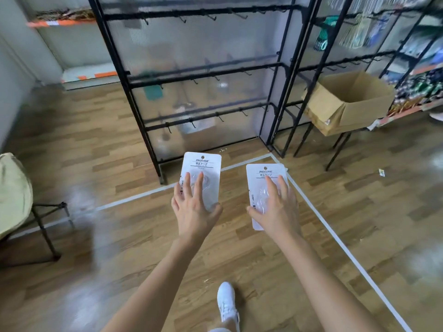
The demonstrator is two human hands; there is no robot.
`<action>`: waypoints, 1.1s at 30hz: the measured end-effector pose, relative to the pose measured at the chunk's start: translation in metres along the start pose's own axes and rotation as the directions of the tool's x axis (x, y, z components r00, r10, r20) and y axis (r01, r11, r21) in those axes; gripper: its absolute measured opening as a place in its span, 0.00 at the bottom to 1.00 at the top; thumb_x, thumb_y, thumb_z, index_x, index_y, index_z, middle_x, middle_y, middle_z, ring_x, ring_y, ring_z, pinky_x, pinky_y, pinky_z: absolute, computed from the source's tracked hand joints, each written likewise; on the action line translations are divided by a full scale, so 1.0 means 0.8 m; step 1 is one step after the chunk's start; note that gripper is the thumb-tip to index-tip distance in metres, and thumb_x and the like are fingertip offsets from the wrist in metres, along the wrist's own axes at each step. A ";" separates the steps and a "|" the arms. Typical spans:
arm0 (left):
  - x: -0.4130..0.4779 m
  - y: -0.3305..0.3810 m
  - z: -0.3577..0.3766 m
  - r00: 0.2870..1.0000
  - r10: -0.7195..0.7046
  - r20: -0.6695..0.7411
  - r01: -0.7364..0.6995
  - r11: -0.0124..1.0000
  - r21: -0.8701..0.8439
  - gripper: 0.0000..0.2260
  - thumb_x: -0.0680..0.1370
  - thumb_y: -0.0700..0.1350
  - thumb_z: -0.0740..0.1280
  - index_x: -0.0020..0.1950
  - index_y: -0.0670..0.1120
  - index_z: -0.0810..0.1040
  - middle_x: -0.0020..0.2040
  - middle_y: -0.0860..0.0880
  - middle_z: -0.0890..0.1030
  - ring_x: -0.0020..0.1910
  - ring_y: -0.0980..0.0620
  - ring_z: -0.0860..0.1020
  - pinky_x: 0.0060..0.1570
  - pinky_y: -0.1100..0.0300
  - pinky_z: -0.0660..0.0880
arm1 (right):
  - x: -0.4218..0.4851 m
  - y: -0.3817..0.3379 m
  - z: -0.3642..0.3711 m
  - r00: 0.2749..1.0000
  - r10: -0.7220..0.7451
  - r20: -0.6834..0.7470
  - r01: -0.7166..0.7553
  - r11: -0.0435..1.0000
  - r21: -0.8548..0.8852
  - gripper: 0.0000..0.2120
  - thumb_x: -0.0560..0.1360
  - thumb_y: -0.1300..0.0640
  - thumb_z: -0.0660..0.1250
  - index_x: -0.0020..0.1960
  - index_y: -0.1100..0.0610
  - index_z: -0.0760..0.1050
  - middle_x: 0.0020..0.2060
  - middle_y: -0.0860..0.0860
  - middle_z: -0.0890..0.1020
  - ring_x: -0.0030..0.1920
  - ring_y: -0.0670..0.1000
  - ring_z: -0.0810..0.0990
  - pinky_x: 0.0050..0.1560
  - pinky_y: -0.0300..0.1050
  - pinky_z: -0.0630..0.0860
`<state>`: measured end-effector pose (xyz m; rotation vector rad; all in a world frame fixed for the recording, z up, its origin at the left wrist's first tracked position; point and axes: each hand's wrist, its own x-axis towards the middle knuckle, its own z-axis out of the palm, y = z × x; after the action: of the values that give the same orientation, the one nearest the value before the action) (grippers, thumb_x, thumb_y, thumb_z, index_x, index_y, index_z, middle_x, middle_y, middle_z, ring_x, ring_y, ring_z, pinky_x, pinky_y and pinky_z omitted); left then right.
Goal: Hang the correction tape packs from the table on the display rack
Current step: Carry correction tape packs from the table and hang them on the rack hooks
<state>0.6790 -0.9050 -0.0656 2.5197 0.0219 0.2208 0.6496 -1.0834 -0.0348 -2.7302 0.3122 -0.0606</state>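
My left hand (194, 207) holds a white correction tape pack (203, 164) upright, fingers over its face and thumb at its lower right corner. In my right hand (275, 207) is a second white pack (263, 173), held the same way with the thumb at its left edge. Both packs have a hang hole at the top. The black display rack (203, 73) stands ahead, beyond both hands. Its three rails carry bare hooks in front of a translucent panel.
A second black rack (347, 58) with hanging goods stands to the right. An open cardboard box (347, 104) sits on a dark-legged stand beside it. A folding table with a pale cloth (12, 192) is at the left edge. White tape lines cross the wood floor.
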 end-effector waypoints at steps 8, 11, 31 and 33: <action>0.204 0.070 0.040 0.995 0.055 -0.085 -0.056 0.998 -0.013 0.37 0.67 0.52 0.66 0.75 0.50 0.61 0.75 0.43 0.59 0.73 0.37 0.55 0.67 0.41 0.56 | 0.217 0.004 -0.046 0.997 -0.029 -0.078 0.031 0.999 0.029 0.40 0.72 0.43 0.69 0.76 0.53 0.53 0.76 0.54 0.54 0.73 0.59 0.55 0.68 0.53 0.64; 0.256 0.088 0.047 0.990 0.066 -0.125 -0.067 0.998 -0.002 0.37 0.67 0.52 0.65 0.75 0.50 0.61 0.76 0.43 0.59 0.73 0.38 0.54 0.67 0.42 0.56 | 0.272 0.006 -0.056 0.994 -0.048 -0.102 0.049 0.999 0.012 0.40 0.71 0.42 0.69 0.76 0.54 0.55 0.75 0.54 0.55 0.72 0.59 0.56 0.68 0.52 0.63; 0.672 0.234 0.134 0.928 0.038 -0.371 -0.031 0.999 0.023 0.37 0.66 0.60 0.56 0.75 0.51 0.58 0.75 0.43 0.58 0.73 0.37 0.56 0.66 0.39 0.58 | 0.758 0.006 -0.150 0.886 -0.379 -0.267 0.395 0.919 0.004 0.41 0.70 0.44 0.72 0.75 0.57 0.59 0.75 0.59 0.58 0.73 0.64 0.58 0.71 0.58 0.58; 0.710 0.240 0.124 0.907 0.038 -0.419 -0.033 0.999 0.020 0.37 0.66 0.59 0.56 0.74 0.50 0.59 0.75 0.42 0.59 0.73 0.36 0.56 0.66 0.38 0.59 | 0.793 -0.009 -0.155 0.857 -0.418 -0.302 0.442 0.897 0.011 0.41 0.69 0.45 0.73 0.75 0.58 0.60 0.74 0.60 0.60 0.72 0.65 0.59 0.70 0.60 0.60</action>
<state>1.2483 -1.0809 0.0518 2.4382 0.1495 0.7774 1.2587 -1.2661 0.0814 -2.6524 -0.2295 -0.5921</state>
